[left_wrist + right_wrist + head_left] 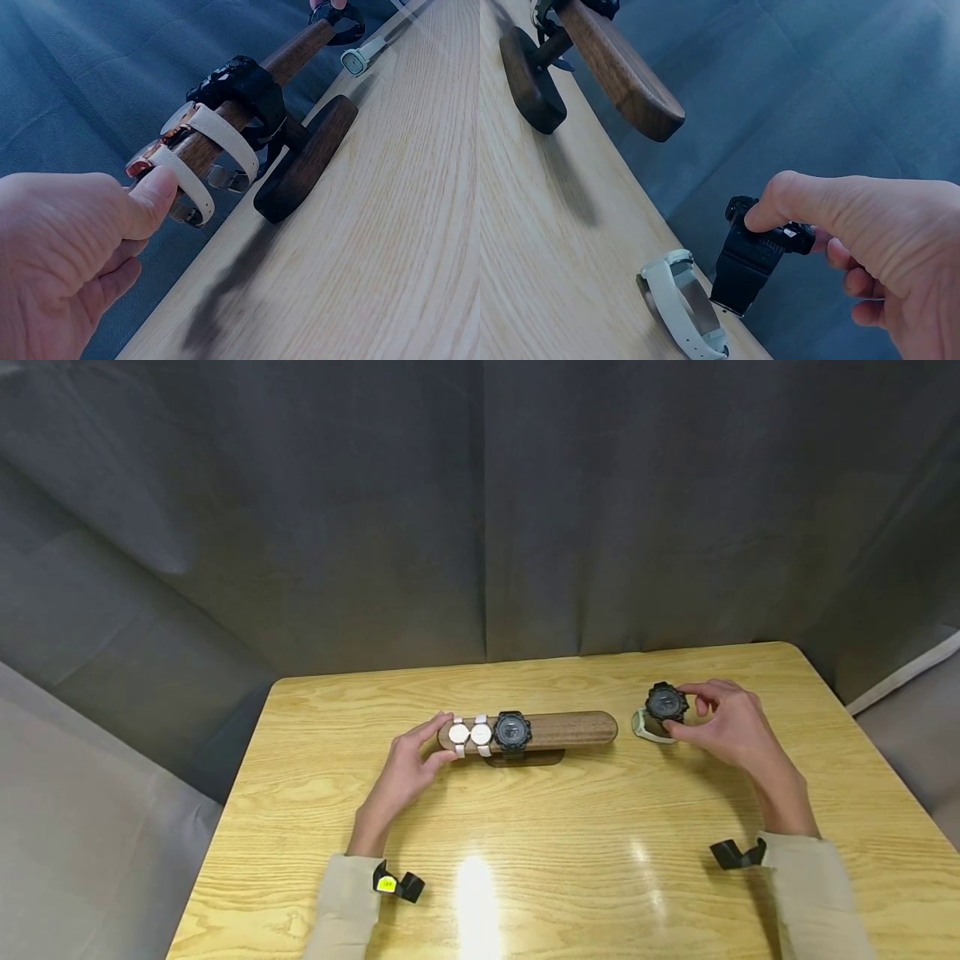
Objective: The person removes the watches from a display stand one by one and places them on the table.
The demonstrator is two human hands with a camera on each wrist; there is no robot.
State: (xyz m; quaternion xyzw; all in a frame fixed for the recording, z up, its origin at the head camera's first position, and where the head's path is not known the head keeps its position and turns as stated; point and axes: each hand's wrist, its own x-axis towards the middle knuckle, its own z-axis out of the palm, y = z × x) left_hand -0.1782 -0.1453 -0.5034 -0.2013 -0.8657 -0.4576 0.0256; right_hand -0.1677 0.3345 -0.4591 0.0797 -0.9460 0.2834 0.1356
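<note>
Pinching a chunky black sports watch (663, 702) with the right hand (723, 722) at centre-right of frame, across a gap from the rounded, grained end of the mid-frame wooden watch stand (573, 729), and gripping its opposite end with the left hand (405, 766).

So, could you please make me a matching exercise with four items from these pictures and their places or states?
1. Right hand
2. White-strapped watches
3. Left hand
4. Pale green watch

A. At one end of the wooden bar, fingers around it
B. Resting on the table
C. Holding a black watch
D. Strapped around the wooden bar

Pairs: 1-C, 2-D, 3-A, 4-B
</note>
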